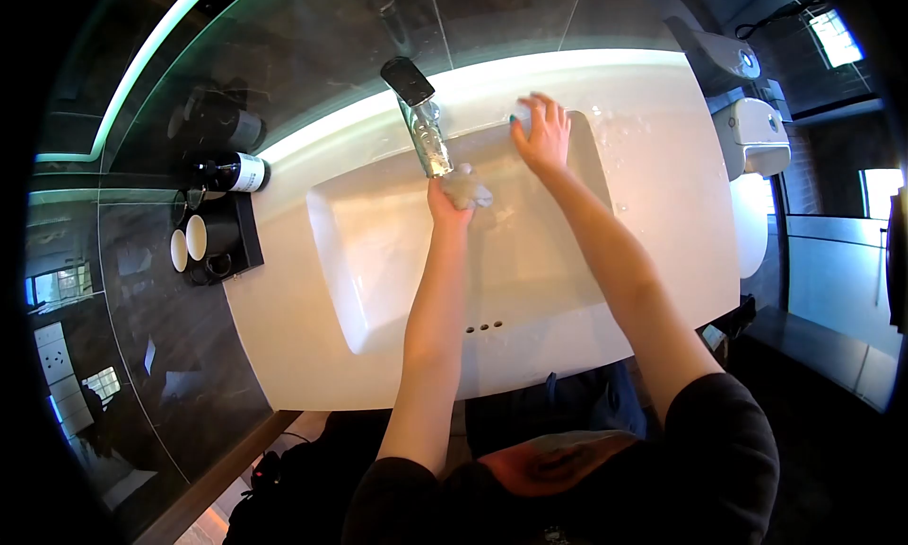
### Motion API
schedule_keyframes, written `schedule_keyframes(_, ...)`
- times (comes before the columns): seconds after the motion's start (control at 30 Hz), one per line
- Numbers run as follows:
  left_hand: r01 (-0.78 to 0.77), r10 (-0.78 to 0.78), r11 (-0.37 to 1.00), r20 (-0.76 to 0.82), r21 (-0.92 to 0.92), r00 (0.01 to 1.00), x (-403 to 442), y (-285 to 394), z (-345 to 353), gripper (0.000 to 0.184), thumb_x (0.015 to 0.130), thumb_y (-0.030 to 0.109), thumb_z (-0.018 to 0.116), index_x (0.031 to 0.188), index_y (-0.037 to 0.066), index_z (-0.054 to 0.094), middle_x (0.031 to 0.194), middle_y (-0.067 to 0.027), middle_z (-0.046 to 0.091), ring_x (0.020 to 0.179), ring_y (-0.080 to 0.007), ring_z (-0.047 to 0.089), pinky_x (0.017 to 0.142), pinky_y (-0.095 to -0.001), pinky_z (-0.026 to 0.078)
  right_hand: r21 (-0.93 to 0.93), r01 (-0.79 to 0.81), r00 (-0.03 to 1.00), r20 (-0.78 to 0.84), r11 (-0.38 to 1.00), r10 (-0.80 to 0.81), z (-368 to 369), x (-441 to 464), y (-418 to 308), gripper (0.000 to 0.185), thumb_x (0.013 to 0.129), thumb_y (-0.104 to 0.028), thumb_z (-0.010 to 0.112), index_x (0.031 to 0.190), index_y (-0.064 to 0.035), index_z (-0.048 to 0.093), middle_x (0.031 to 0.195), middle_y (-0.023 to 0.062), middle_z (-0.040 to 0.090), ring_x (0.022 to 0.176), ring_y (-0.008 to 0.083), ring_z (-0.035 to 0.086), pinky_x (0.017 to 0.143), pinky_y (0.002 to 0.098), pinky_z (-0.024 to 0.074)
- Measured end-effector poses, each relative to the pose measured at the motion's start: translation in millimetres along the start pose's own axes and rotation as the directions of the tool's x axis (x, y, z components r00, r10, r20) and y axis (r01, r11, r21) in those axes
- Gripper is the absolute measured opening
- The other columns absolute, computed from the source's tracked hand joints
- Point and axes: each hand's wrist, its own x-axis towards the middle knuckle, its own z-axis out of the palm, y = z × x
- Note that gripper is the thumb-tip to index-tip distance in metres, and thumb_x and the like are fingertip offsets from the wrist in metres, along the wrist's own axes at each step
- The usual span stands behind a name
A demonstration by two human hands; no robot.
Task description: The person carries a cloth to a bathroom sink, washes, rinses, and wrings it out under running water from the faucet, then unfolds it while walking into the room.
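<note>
My left hand (pixel 449 207) is under the faucet (pixel 426 133) and holds a pale, wet, crumpled cloth-like thing (pixel 467 187) at the spout's end. Its fingers are wrapped beneath this thing and partly hidden. To the right, my right hand (pixel 546 140) is raised above the back right of the white sink (pixel 530 252). The fingers of that hand are spread, and nothing shows between them. A dark handle (pixel 408 80) tops the faucet.
At the left on the counter (pixel 284 356) lie a dark bottle with a white label (pixel 248 173) and a black tray (pixel 250 233) with cups (pixel 197 237). A white toilet (pixel 752 219) stands to the right. Water drops dot the counter's back right.
</note>
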Motion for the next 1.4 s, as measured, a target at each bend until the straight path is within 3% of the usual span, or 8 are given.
schedule_keyframes(0.23, -0.112, 0.104, 0.993, -0.158, -0.042, 0.982, -8.8, 24.9, -19.7, 0.035, 0.087, 0.04, 0.035, 0.092, 0.007, 0.048, 0.082, -0.0075, 0.054, 0.073, -0.0209, 0.055, 0.066, -0.0364, 0.046, -0.366, 0.113, 0.991, 0.105, 0.924, -0.079, 62.6, 25.5, 8.8, 0.064, 0.083, -0.046, 0.042, 0.128, -0.0016, 0.032, 0.137, 0.0138, 0.026, 0.128, 0.0285, 0.022, 0.105, 0.0407, 0.0151)
schedule_keyframes(0.53, -0.372, 0.442, 0.896, -0.42, 0.24, 0.793, -33.3, 37.7, -13.9, 0.032, 0.089, 0.036, 0.036, 0.103, 0.009, 0.045, 0.097, -0.0059, 0.055, 0.088, -0.0215, 0.055, 0.078, -0.0366, 0.045, 0.328, 0.733, 0.529, 0.275, 0.596, -0.803, 97.0, -45.0, -58.3, 0.042, 0.076, -0.024, 0.054, 0.116, -0.0102, 0.049, 0.122, 0.0109, 0.047, 0.108, 0.0298, 0.047, 0.09, 0.0378, 0.0385)
schedule_keyframes(0.93, -0.297, 0.406, 0.901, -0.378, 0.316, 0.832, -57.8, 48.1, -34.1, 0.025, 0.089, 0.032, 0.04, 0.1, 0.01, 0.046, 0.089, -0.0054, 0.055, 0.078, -0.0178, 0.055, 0.064, -0.0312, 0.047, 0.285, 0.641, 0.615, 0.364, 0.712, -0.699, 119.9, 10.4, -105.8, 0.064, 0.069, -0.019, 0.063, 0.126, -0.0028, 0.036, 0.134, 0.0147, 0.029, 0.126, 0.0317, 0.025, 0.104, 0.0458, 0.0174)
schedule_keyframes(1.03, -0.375, 0.468, 0.878, -0.376, 0.297, 0.799, -51.1, 42.9, -38.3, 0.027, 0.089, 0.032, 0.04, 0.101, 0.009, 0.047, 0.09, -0.0054, 0.055, 0.079, -0.0174, 0.055, 0.065, -0.0307, 0.046, 0.412, 0.834, 0.179, 0.425, 0.366, -0.887, 118.3, 1.9, -94.1, 0.052, 0.071, -0.017, 0.06, 0.119, -0.0048, 0.045, 0.127, 0.0145, 0.039, 0.122, 0.0321, 0.032, 0.104, 0.0443, 0.0188)
schedule_keyframes(1.17, -0.411, 0.509, 0.859, -0.418, 0.306, 0.753, -41.0, 23.7, -20.5, 0.031, 0.09, 0.035, 0.038, 0.101, 0.007, 0.047, 0.089, -0.0056, 0.055, 0.079, -0.0172, 0.055, 0.064, -0.03, 0.047, 0.497, -0.316, 0.348, 0.853, 0.808, -0.388, 94.8, -37.7, -68.3, 0.032, 0.078, -0.018, 0.054, 0.109, -0.01, 0.052, 0.111, 0.0067, 0.053, 0.105, 0.0254, 0.049, 0.094, 0.039, 0.0365)
schedule_keyframes(1.33, -0.005, -0.012, 0.997, 0.217, 0.077, 0.976, -3.0, 17.6, -2.1, 0.04, 0.089, 0.039, 0.036, 0.102, 0.003, 0.047, 0.087, -0.0091, 0.056, 0.079, -0.0186, 0.057, 0.067, -0.03, 0.047, 0.303, -0.948, 0.294, 0.951, -0.097, 0.099, 116.3, -80.8, -16.7, 0.053, 0.082, -0.05, 0.041, 0.124, -0.0168, 0.042, 0.118, 0.0063, 0.049, 0.111, 0.0284, 0.043, 0.092, 0.0553, 0.0282)
schedule_keyframes(1.37, -0.081, 0.357, 0.802, -0.365, 0.592, 0.86, 4.6, 1.6, 21.8, 0.039, 0.087, 0.037, 0.044, 0.1, 0.0, 0.047, 0.079, -0.0088, 0.055, 0.071, -0.0175, 0.056, 0.062, -0.0285, 0.046, 0.229, -0.931, 0.219, 0.973, -0.284, 0.066, 114.7, -83.7, -11.1, 0.058, 0.081, -0.054, 0.039, 0.126, -0.017, 0.039, 0.122, 0.0066, 0.046, 0.112, 0.0294, 0.042, 0.092, 0.0584, 0.0263)
schedule_keyframes(1.4, -0.025, 0.386, 0.663, -0.314, 0.748, 0.867, 15.1, -2.4, 20.0, 0.036, 0.085, 0.033, 0.047, 0.102, 0.001, 0.047, 0.078, -0.0079, 0.055, 0.07, -0.0168, 0.055, 0.062, -0.0286, 0.046, 0.229, -0.92, 0.23, 0.973, -0.317, 0.036, 105.9, -82.8, -11.8, 0.069, 0.079, -0.062, 0.035, 0.13, -0.0163, 0.031, 0.133, 0.0084, 0.033, 0.117, 0.0337, 0.036, 0.089, 0.0649, 0.0223)
